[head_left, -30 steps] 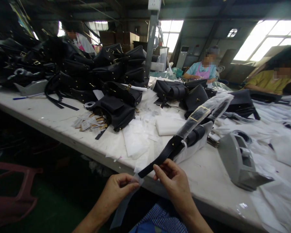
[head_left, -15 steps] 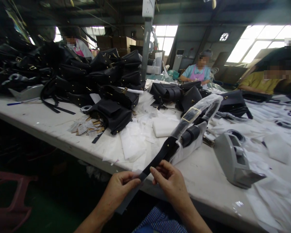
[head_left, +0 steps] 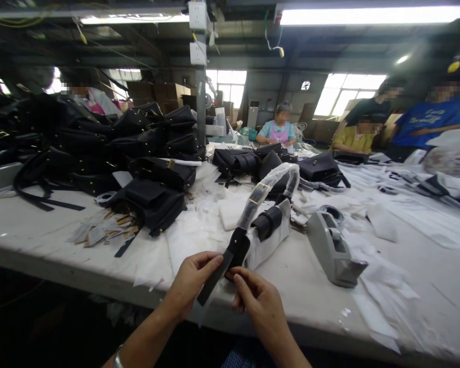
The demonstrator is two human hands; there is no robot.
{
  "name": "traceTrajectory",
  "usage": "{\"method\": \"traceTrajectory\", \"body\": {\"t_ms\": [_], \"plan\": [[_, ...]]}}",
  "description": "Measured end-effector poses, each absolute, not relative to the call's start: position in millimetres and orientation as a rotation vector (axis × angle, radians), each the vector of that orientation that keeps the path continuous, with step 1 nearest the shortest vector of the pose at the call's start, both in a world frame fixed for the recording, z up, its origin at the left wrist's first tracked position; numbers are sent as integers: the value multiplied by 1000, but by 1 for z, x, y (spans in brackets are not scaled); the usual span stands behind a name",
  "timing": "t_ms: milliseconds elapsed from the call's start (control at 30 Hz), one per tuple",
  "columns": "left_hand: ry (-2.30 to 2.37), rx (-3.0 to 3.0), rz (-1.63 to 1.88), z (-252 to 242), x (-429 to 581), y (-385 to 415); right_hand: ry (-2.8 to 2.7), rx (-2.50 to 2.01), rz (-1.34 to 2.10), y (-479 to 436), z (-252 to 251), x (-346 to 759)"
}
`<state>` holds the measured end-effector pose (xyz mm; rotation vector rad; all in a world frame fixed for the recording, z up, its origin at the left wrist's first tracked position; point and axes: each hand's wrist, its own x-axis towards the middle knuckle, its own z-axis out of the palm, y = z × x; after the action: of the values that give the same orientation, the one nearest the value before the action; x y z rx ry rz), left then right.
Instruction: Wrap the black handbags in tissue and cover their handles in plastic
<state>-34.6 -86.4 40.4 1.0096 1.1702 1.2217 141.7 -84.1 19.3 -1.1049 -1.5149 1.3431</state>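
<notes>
A black handbag (head_left: 266,222) with white wrapping around its body stands near the table's front edge. Its strap (head_left: 235,248) arches up and back, clad in clear plastic film (head_left: 258,194) around a gold buckle. Between thumb and fingers, my left hand (head_left: 195,278) pinches the strap near its lower end, where a dark strip with a filmy look sticks out below. My right hand (head_left: 258,299) is closed, thumb and forefinger meeting at the lower edge of the black strap piece; the fingertips are partly hidden.
A grey tape dispenser (head_left: 335,250) stands to the right among white sheets. Black bags (head_left: 153,197) are piled at the left, with paper tags (head_left: 99,227) before them. A post (head_left: 201,102) rises behind. Several people, one in a pink apron (head_left: 279,134), are across the table.
My view has tilted up and turned right. My right hand has shifted from the strap's upper face to its lower edge. The left hand now grips higher, leaving the strip's end exposed.
</notes>
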Motion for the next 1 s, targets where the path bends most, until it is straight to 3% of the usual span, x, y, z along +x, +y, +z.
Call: {"method": "traceTrajectory", "body": {"t_ms": [500, 1000], "plan": [[1160, 1084, 1387, 57, -26, -49, -1249, -1073, 1393, -76, 42, 106], [1171, 1133, 1292, 39, -46, -71, -1164, -1174, 1101, -70, 37, 91]]}}
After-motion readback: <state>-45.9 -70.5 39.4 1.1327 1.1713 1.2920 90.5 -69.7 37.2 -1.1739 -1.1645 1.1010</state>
